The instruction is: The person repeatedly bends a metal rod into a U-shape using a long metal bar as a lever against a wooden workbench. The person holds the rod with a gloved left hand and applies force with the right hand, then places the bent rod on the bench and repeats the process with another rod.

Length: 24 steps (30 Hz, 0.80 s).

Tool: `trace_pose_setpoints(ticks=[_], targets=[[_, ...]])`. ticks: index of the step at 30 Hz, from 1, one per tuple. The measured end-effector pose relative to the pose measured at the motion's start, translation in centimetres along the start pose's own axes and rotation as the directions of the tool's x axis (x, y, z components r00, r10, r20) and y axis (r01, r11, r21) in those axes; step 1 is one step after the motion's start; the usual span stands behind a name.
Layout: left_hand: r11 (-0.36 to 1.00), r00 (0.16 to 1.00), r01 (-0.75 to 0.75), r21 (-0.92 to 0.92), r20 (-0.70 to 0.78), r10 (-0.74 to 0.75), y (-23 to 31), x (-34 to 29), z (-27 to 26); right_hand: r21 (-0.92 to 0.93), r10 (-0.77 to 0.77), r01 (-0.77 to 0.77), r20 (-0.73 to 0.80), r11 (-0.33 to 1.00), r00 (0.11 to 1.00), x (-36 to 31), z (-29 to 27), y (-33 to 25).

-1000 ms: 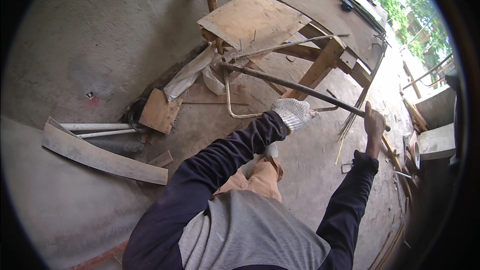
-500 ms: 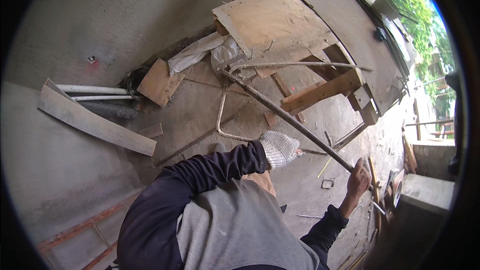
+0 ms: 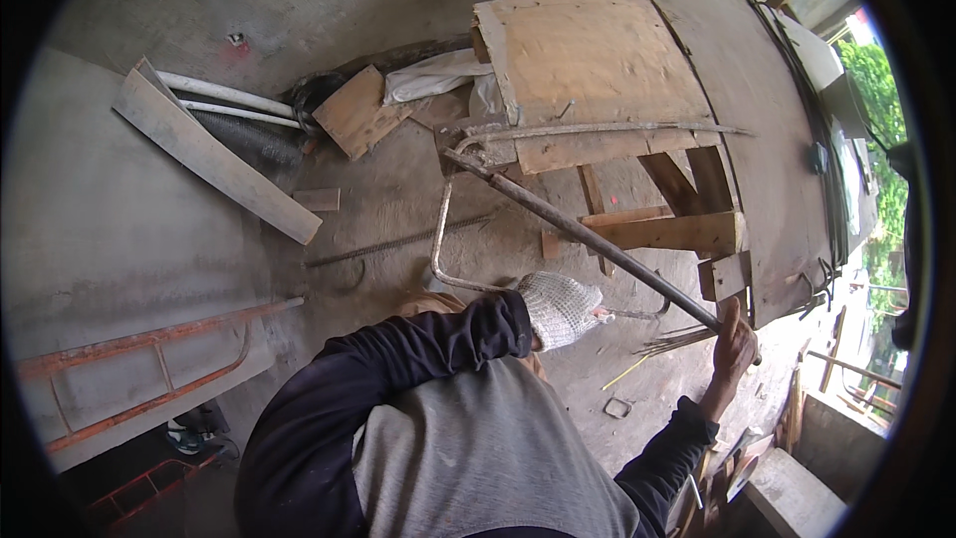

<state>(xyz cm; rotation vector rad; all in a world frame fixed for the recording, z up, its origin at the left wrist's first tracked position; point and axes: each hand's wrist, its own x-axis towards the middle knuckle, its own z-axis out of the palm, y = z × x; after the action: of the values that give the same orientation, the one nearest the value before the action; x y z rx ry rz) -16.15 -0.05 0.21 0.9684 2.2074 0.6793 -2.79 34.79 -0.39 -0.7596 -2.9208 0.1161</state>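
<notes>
At the left, an orange metal frame had come more fully into view, as the view had turned; both grips had stayed the same, so the handling seemed to continue without a new hold. Beyond it lay a long board. The gloved left hand was curled round the bent rod, in front of the body. A dark bar slanted from the rod's upper corner to the bare right hand, wrapped round its lower end. A wooden beam beside the tabletop perhaps limited the bar's room.
</notes>
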Motion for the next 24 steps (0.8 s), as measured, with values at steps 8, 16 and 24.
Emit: trace_pose_setpoints(ticks=[8, 16, 24], targets=[[0.997, 0.996, -0.060, 0.041, 0.063, 0.058, -0.3, -2.8, -2.6, -0.004, 0.041, -0.041, 0.010, 0.999, 0.999, -3.2, -1.8, -3.0], [0.995, 0.990, -0.088, 0.056, 0.118, 0.081, -0.9, -2.9, -2.5, 0.024, 0.159, -0.159, -0.009, 0.987, 0.987, -4.9, -2.5, -5.0], [0.996, 0.989, -0.083, -0.008, 0.124, 0.084, 0.1, -2.2, -3.1, 0.036, 0.124, -0.122, -0.048, 0.992, 0.991, -1.5, -2.2, -3.2]])
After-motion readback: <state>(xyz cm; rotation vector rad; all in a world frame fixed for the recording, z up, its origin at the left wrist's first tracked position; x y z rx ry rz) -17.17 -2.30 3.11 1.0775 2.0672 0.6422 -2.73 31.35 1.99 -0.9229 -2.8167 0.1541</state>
